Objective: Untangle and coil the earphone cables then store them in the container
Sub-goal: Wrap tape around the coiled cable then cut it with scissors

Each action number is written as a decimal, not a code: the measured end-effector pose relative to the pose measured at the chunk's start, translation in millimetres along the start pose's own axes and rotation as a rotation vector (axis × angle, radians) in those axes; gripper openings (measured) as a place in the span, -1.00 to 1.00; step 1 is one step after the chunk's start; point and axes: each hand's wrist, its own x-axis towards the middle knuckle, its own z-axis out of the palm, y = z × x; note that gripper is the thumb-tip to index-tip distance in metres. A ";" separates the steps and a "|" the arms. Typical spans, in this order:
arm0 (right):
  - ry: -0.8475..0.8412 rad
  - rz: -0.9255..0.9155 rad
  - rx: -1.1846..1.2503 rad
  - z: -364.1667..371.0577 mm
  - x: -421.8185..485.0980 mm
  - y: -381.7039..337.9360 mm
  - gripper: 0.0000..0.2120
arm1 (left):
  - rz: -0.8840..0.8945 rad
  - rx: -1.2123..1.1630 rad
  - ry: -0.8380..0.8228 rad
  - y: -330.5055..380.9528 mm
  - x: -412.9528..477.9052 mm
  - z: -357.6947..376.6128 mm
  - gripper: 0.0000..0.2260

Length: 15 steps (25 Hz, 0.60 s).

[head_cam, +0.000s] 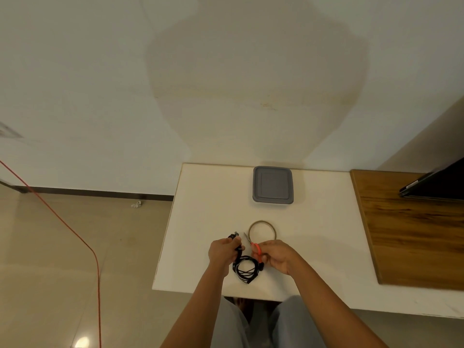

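White table, near edge first: the black earphone cable lies loosely tangled between both hands, its upper end pinched by the left hand. The right hand grips orange scissors, blades pointing away. Just beyond lies a thin ring; well behind it, the grey container, lid on.

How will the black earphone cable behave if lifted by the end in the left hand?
Probably floppy: the black earphone cable forms loose, crossed loops by the left hand. Likely light: it is thin. Its crossing strands may snag rather than unroll.
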 end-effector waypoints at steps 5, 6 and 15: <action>0.152 -0.092 -0.213 4.4 -3.8 2.3 -0.99 | 0.001 -0.068 0.005 9.7 -4.9 -2.7 -0.85; 0.223 -0.152 -0.370 6.0 -3.6 1.2 -0.96 | 0.003 -0.089 -0.001 12.4 -6.5 -4.1 -0.85; 0.451 -0.430 -1.225 44.1 10.9 -8.1 -0.71 | 0.095 -0.242 -0.100 53.4 -33.4 -17.8 -0.84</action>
